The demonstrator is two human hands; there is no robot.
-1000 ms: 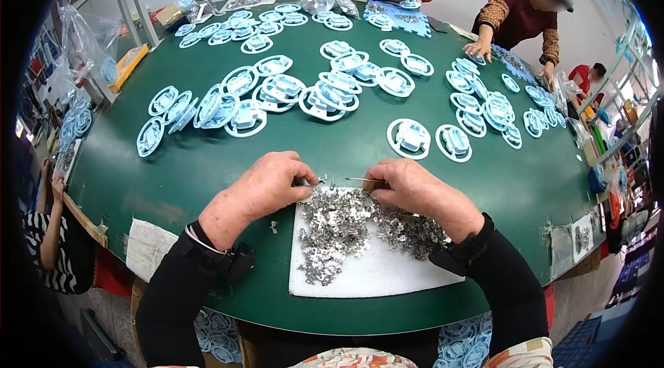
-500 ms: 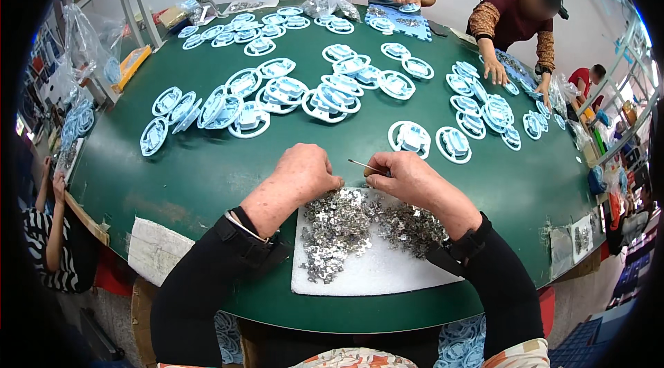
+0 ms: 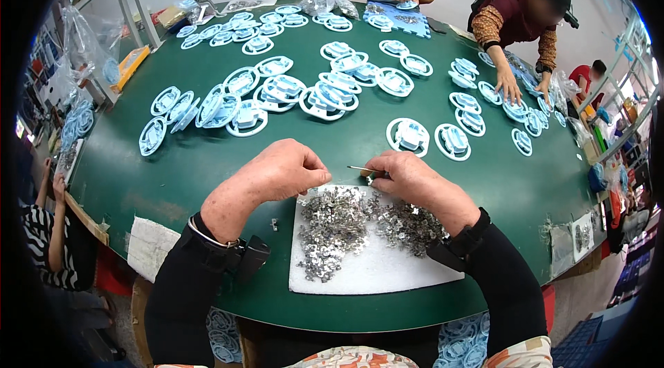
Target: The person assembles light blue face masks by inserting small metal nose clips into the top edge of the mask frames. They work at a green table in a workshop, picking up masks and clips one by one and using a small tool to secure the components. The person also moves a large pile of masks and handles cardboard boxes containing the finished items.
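Note:
My left hand [image 3: 294,171] hovers just above the upper left edge of a white foam board [image 3: 346,282], thumb and fingers pressed together; whatever they pinch is too small to make out. In my right hand [image 3: 408,176] is a thin metal-tipped tool [image 3: 357,168], its tip pointing left; most of it is hidden by the fingers. A tiny silvery bit shows under those fingertips. Two heaps of small shiny metal clips lie on the board, a left heap [image 3: 332,230] and a darker right heap [image 3: 413,228], the latter partly under my right wrist.
Pale blue oval plastic parts [image 3: 408,135] spread over the green table [image 3: 332,160] beyond my hands. One loose metal piece [image 3: 274,224] lies left of the board. A white cloth [image 3: 152,247] rests at the left edge. Several co-workers sit around; one person's hand [image 3: 508,84] reaches in at right.
My left hand has drawn left, away from my right hand, which stays nearly still. At right, the co-worker has reached forward, and the blue parts stacked there have shifted.

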